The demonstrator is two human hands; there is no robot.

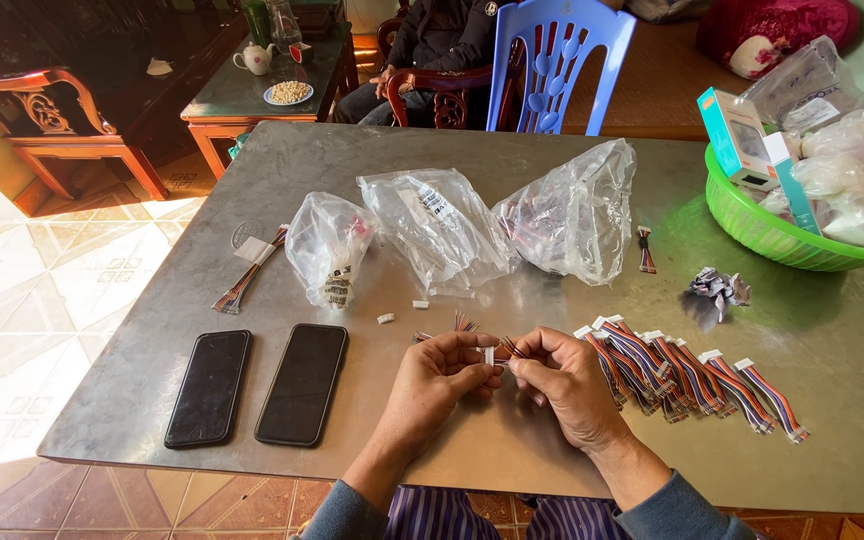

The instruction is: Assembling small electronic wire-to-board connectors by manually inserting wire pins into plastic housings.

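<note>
Seen from above, near lower centre of the frame: left hand (439, 375) and right hand (564, 380) meeting fingertip to fingertip, both pinched on a small white connector (489, 355) with a fan of multicoloured wires (464, 323) sprouting behind it. All over a grey metal table (512, 150).

Just right of the hands: a row of finished striped wire harnesses (692, 372) with white plug ends, lying side by side. Lower left: two dark phones (257, 385), face up, side by side. Centre, across the middle: three clear plastic bags (442, 228), crumpled; leftmost holding a small bundle of parts, contents of the other two too blurred to tell. Two loose white connectors (402, 311) in front of them. Upper right: green plastic basket (762, 235) at the table edge, filled with clear bags and small teal-and-white boxes (742, 135). Top centre: blue plastic chair (557, 60).
</note>
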